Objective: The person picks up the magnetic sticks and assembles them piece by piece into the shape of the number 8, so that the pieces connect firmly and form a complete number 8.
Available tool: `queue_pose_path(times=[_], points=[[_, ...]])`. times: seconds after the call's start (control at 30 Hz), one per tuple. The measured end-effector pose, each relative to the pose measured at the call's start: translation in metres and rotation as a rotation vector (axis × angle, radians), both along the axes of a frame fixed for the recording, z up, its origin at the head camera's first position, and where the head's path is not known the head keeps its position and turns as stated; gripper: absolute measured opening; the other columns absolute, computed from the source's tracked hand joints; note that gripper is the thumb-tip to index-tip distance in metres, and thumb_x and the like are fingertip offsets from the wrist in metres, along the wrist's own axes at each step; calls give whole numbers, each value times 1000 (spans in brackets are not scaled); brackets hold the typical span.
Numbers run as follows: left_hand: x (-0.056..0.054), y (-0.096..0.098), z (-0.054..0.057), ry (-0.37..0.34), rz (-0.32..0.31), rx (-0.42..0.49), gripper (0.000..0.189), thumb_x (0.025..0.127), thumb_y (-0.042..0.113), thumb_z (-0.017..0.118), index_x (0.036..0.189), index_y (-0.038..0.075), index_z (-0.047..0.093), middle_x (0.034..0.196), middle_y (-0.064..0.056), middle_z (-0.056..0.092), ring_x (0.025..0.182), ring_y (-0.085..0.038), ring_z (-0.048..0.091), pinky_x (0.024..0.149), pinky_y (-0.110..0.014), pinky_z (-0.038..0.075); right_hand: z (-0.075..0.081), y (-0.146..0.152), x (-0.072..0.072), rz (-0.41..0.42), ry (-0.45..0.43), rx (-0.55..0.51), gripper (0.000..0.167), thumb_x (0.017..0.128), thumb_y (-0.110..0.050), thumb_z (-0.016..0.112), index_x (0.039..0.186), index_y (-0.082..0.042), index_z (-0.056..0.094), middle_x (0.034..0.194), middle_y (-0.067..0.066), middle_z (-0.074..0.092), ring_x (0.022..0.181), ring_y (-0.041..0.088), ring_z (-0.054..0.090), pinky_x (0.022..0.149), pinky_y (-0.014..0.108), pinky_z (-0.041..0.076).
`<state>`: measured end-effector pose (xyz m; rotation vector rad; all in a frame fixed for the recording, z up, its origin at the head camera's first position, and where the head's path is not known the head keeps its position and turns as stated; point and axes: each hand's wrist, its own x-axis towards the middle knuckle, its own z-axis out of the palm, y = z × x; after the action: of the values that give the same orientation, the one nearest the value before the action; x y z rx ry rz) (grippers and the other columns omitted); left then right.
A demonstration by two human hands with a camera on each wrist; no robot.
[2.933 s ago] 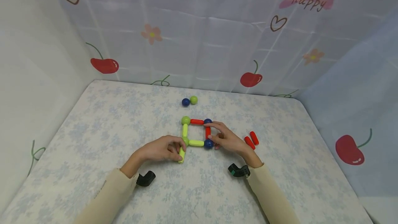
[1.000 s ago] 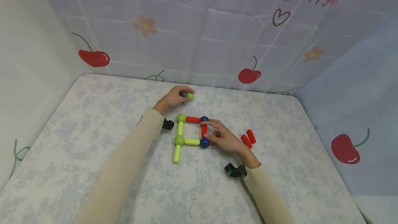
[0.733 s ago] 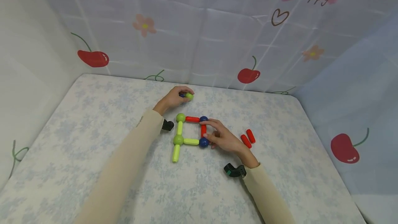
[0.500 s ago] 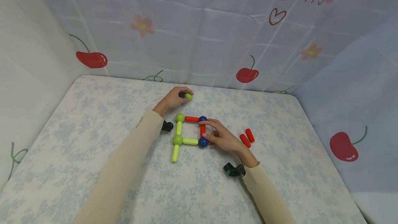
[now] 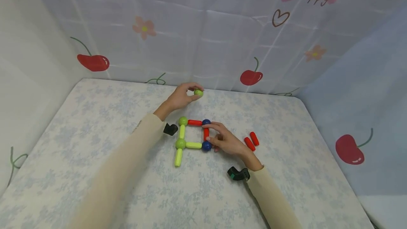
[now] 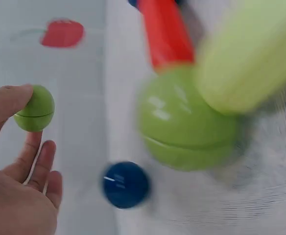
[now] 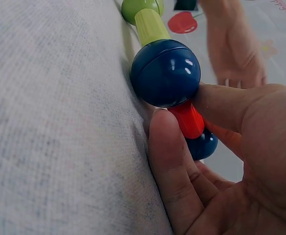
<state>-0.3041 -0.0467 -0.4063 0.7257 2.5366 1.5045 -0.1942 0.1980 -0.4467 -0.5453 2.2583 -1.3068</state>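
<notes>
My left hand point(image 5: 178, 99) pinches a green ball point(image 5: 198, 93) between thumb and fingers, raised near the back of the table; the left wrist view shows that ball point(image 6: 41, 108) too. Below this hand lies a loose blue ball point(image 6: 126, 185), hidden in the head view. My right hand point(image 5: 229, 143) grips the right side of a square of rods and balls, its thumb and fingers about the red rod point(image 5: 206, 134) between the blue balls point(image 5: 206, 146). Green balls point(image 5: 180, 144) form the left corners. A yellow-green rod point(image 5: 178, 157) sticks out from the near-left corner.
Two loose red rods point(image 5: 249, 144) lie right of the right hand. Behind the table point(image 5: 105, 116) hangs a printed curtain point(image 5: 203, 45), close to the left hand. Each wrist carries a black camera mount point(image 5: 238, 174).
My left hand placed the rod's end at the near-left corner, went to the two loose balls, and has now lifted the green one rightward and away from the blue. My right hand keeps its hold.
</notes>
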Motion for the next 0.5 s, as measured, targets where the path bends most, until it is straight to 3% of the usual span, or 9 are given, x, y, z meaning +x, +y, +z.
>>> queue_pose_path(times=[0.13, 0.27, 0.4, 0.5], points=[[23, -8, 28, 14, -103, 86, 28, 99, 17, 65, 127, 11, 63, 134, -8, 57, 120, -27, 56, 107, -46, 42, -2, 0, 0, -6, 4, 1, 47, 103, -13, 57, 149, -13, 45, 160, 17, 16, 72, 20, 60, 65, 30, 56], [50, -24, 42, -20, -198, 143, 29, 98, 12, 66, 126, 11, 62, 134, -7, 52, 113, -25, 63, 102, -43, 48, -2, 0, 0, -2, 9, 5, 47, 103, -14, 57, 149, -14, 45, 160, 16, 17, 72, 20, 60, 66, 30, 56], [80, -44, 46, -41, -266, 135, 29, 96, 10, 68, 124, 12, 62, 127, -6, 53, 104, -22, 66, 101, -42, 49, -2, 0, 0, 1, 12, 8, 47, 103, -15, 58, 149, -15, 45, 160, 16, 17, 72, 19, 60, 66, 30, 56], [103, -58, 38, -59, -297, 102, 31, 95, 12, 70, 124, 12, 62, 124, -6, 56, 100, -21, 65, 102, -41, 48, -2, -1, -1, 0, 14, 11, 47, 103, -16, 58, 148, -15, 46, 159, 16, 17, 71, 19, 59, 66, 30, 56]])
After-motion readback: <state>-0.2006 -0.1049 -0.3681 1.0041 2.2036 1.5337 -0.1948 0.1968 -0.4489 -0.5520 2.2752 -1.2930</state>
